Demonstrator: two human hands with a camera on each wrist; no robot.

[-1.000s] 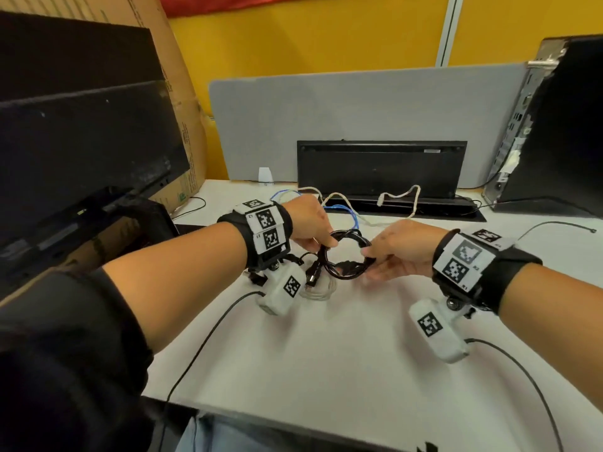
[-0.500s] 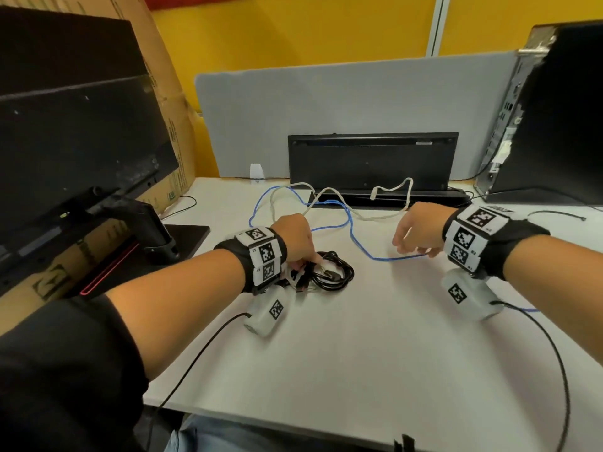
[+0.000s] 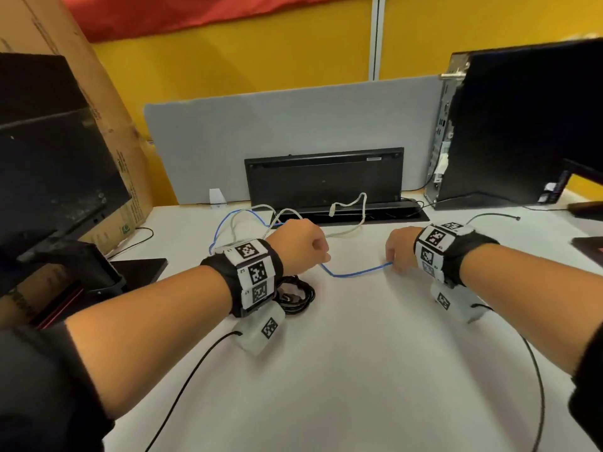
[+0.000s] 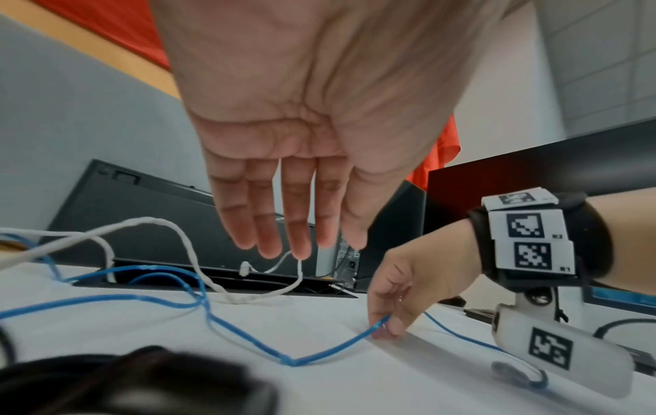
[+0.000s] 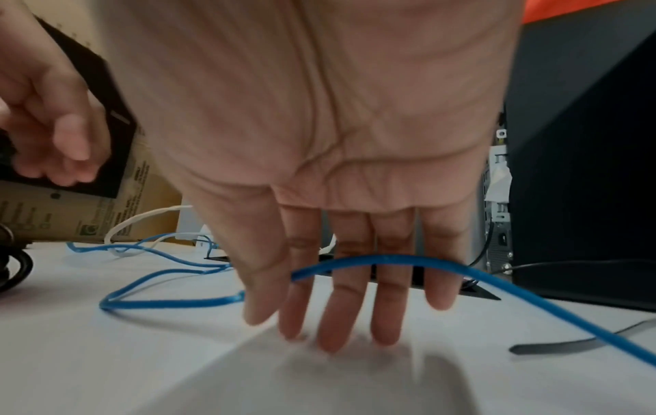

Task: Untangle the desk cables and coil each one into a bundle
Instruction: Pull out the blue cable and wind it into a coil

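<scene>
A blue cable (image 3: 355,273) snakes over the white desk (image 3: 359,370) from the back left to my right hand (image 3: 396,252). That hand pinches the blue cable (image 4: 381,323) between thumb and fingertips just above the desk; the cable (image 5: 390,259) then crosses its fingers (image 5: 351,323). My left hand (image 3: 303,246) hovers over the blue cable with straight, relaxed fingers (image 4: 270,224) and holds nothing. A coiled black cable (image 3: 301,296) lies on the desk under my left wrist. A white cable (image 3: 350,228) loops behind, crossing the blue one at the back left.
A black keyboard (image 3: 323,177) leans on the grey divider (image 3: 293,125) behind a cable slot (image 3: 375,216). A monitor (image 3: 49,164) and cardboard box (image 3: 107,125) stand left, a PC tower (image 3: 522,125) right. Thin black leads (image 3: 182,386) trail from my wrists.
My left hand laid the black coil on the desk, let go and rose above the blue cable. My right hand moved right and pinched the blue cable.
</scene>
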